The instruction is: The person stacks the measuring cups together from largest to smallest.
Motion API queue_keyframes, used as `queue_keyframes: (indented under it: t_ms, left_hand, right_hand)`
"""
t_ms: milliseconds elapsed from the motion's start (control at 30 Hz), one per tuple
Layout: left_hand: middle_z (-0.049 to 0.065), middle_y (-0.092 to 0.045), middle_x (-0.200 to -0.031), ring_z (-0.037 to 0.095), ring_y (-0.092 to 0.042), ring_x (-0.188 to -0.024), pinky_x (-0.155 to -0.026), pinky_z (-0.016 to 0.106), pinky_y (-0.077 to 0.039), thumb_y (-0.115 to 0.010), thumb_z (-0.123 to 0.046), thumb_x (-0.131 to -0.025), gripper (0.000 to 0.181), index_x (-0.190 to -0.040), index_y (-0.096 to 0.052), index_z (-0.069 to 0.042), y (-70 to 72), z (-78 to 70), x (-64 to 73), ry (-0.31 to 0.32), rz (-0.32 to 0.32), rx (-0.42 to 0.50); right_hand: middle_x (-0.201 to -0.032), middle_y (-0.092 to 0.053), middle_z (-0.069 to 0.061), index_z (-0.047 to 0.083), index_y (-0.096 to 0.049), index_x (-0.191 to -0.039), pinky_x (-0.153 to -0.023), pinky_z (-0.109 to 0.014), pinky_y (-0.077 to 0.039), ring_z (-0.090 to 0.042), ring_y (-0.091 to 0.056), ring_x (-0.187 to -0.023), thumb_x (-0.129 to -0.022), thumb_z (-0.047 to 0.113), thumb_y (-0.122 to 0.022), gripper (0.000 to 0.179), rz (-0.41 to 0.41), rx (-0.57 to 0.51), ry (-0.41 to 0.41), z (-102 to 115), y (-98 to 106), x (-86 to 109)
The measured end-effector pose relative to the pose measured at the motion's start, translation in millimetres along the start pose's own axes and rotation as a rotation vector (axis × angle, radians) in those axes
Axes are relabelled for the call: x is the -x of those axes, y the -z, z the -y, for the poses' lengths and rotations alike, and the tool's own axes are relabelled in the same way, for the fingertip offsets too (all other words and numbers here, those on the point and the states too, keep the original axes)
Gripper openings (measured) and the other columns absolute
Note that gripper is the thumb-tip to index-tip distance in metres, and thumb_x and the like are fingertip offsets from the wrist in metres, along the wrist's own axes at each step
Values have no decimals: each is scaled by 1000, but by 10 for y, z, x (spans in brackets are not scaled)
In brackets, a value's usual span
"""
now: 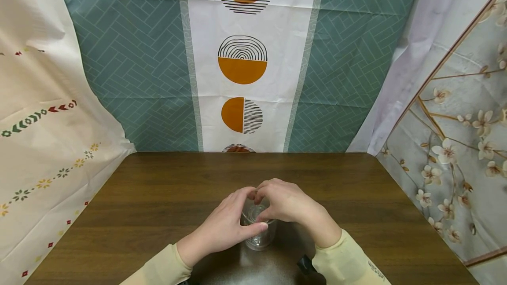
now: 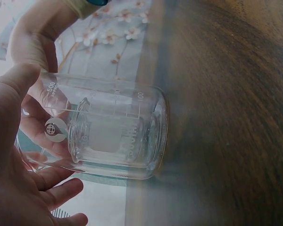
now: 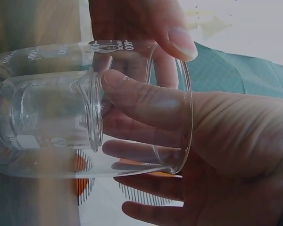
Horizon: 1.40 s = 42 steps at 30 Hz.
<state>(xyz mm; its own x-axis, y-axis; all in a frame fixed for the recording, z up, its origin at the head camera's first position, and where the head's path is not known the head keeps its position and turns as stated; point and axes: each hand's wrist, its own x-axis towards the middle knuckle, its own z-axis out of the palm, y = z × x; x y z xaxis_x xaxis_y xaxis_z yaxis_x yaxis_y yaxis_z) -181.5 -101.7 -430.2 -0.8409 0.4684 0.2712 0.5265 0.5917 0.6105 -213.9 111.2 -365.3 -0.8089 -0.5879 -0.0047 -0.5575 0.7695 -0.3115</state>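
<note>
A large clear glass beaker (image 1: 258,243) with white volume marks stands upright on the table. Inside it sits a smaller glass beaker (image 3: 52,110), also upright, its lipped rim well below the large one's. My left hand (image 1: 223,223) holds the large beaker near the top, thumb on the near side and fingers round the far side. From above, my right hand (image 1: 295,203) reaches into the large beaker's mouth. Its thumb and some fingertips come right at the small beaker's rim, as the right wrist view shows, while other fingers stretch along the outside of the glass.
The brown wooden table (image 1: 158,188) extends around the beakers. Behind it hangs a green and white patterned cloth (image 1: 150,78). A cream cloth (image 1: 47,166) borders the left side, and a floral cloth (image 1: 447,179) borders the right.
</note>
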Motion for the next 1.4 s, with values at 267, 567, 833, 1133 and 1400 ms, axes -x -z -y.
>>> queue_keyframes:
  t_ms: [267, 567, 833, 1133, 1400]
  left_hand:
    - [-6, -56, -149, 22, -52, -142, -116, 56, -46, -75, -70, -96, 82, -154, -50, -17, -10, 0, 11, 1, -12, -12]
    - [-5, -58, -148, 22, -52, -143, -117, 55, -46, -77, -70, -95, 83, -153, -51, -17, 0, -24, 7, 2, -19, -32]
    - [-3, -59, -146, 22, -54, -140, -115, 57, -46, -76, -72, -94, 84, -151, -52, -15, 8, -18, -3, -4, -23, -35]
    - [-2, -59, -148, 22, -54, -140, -115, 55, -47, -76, -73, -93, 86, -154, -51, -19, 5, -19, 20, 22, -20, -37]
    - [3, -55, -156, 28, -51, -145, -117, 57, -45, -74, -76, -93, 93, -157, -50, -14, 4, -46, 34, 21, -27, -47]
  right_hand:
    - [-133, -74, 5, 20, -84, -108, -100, -48, -57, -21, -64, -128, -82, 32, -100, 33, -13, -3, 19, -19, -4, 12]
    - [-136, -73, 3, 19, -84, -110, -100, -49, -57, -22, -64, -130, -84, 34, -99, 33, -34, -9, 30, -47, 1, 50]
    - [-136, -73, 3, 18, -84, -112, -100, -50, -57, -22, -64, -130, -85, 34, -98, 34, -52, -24, 43, -54, 2, 85]
    - [-133, -73, 8, 21, -83, -117, -99, -50, -57, -20, -64, -129, -91, 41, -93, 34, -89, -30, 64, -90, -24, 127]
    - [-134, -73, 5, 19, -82, -118, -99, -50, -57, -22, -65, -130, -93, 38, -91, 32, -141, -34, 78, -122, -42, 191]
